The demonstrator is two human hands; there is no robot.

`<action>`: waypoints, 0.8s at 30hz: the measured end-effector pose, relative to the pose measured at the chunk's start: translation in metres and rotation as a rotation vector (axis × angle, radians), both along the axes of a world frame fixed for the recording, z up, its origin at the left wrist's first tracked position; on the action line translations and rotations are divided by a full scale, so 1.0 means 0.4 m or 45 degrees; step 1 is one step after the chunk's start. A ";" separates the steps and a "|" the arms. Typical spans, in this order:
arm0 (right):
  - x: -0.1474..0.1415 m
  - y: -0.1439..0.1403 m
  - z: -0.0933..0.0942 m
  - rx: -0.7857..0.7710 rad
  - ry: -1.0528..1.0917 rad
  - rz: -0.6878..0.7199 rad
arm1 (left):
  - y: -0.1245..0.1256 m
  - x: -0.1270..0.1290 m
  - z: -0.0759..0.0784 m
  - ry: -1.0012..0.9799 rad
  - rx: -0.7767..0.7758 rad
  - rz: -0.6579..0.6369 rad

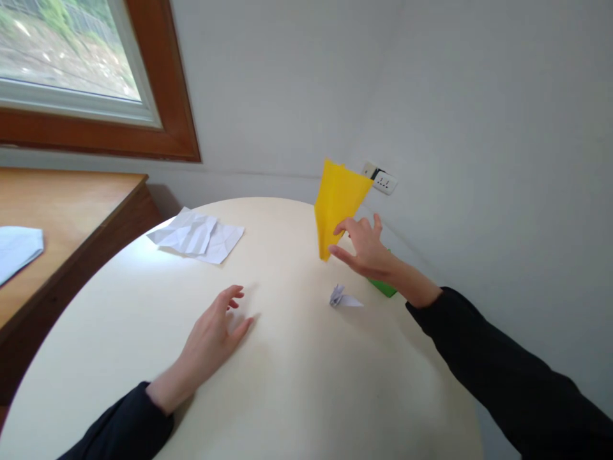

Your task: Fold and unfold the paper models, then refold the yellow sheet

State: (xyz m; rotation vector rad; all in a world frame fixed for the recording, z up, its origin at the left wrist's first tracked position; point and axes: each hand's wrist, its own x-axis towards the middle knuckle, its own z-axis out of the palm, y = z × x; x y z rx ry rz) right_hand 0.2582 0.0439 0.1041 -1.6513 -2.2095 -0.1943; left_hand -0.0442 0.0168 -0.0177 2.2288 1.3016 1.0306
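A folded yellow sheet of paper (338, 198) stands tilted upright above the far right of the round table. My right hand (366, 249) is at its lower right edge, thumb and index finger apart and overlapping the paper in view; whether they touch it I cannot tell. Just below that hand lies a small white folded paper figure (342, 298) with a pointed end. Something flat and green (384, 287) shows partly from behind my right wrist. My left hand (213, 335) hovers over or rests on the table at left of centre, fingers loosely curved and apart, holding nothing.
Creased white paper sheets (196, 235) overlap near the far left edge of the white round table (287, 396). A wooden desk (71, 198) with a pale folded item (19, 249) adjoins on the left. The wall with a socket (384, 183) bounds the back and right.
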 end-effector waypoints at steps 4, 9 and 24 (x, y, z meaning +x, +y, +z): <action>0.035 0.033 -0.026 -0.263 -0.105 -0.035 | -0.001 -0.004 0.000 -0.007 -0.005 0.005; 0.058 0.060 -0.054 -0.464 -0.176 -0.105 | 0.002 -0.004 -0.007 -0.003 -0.006 0.012; 0.109 0.082 -0.106 -0.727 -0.298 -0.173 | 0.004 0.000 -0.004 -0.044 0.043 -0.012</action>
